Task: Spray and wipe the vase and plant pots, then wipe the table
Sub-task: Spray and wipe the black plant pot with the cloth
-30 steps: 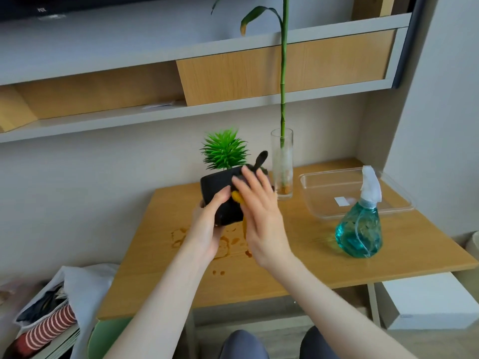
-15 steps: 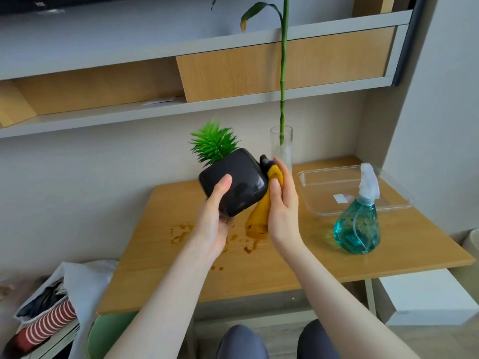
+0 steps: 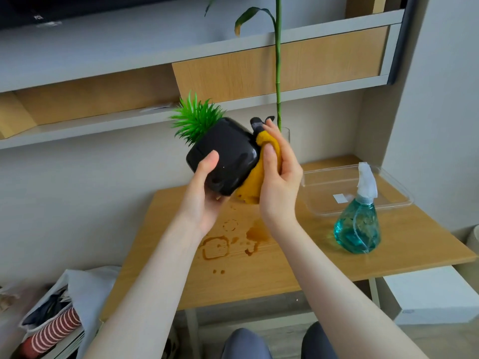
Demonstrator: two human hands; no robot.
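My left hand (image 3: pixel 204 195) grips a glossy black plant pot (image 3: pixel 225 156) with a spiky green plant (image 3: pixel 195 119), held tilted to the left above the wooden table (image 3: pixel 259 270). My right hand (image 3: pixel 278 182) presses a yellow cloth (image 3: pixel 255 177) with a dark corner against the pot's right side. The glass vase (image 3: pixel 285 132) with a tall green stalk (image 3: pixel 278 60) stands behind my right hand, mostly hidden. A teal spray bottle (image 3: pixel 359 224) with a white trigger stands on the table to the right.
Brown wet stains (image 3: pixel 228 239) mark the table under my hands. A clear plastic tray (image 3: pixel 355 190) lies at the back right. Shelves (image 3: pixel 103 125) run along the wall. A bag with striped cloth (image 3: pixel 51 327) sits on the floor left, a white box (image 3: pixel 427 296) right.
Both hands lifted the pot higher and tilted it further left, so its base faces me. My right hand slid the cloth from the front to the pot's right side.
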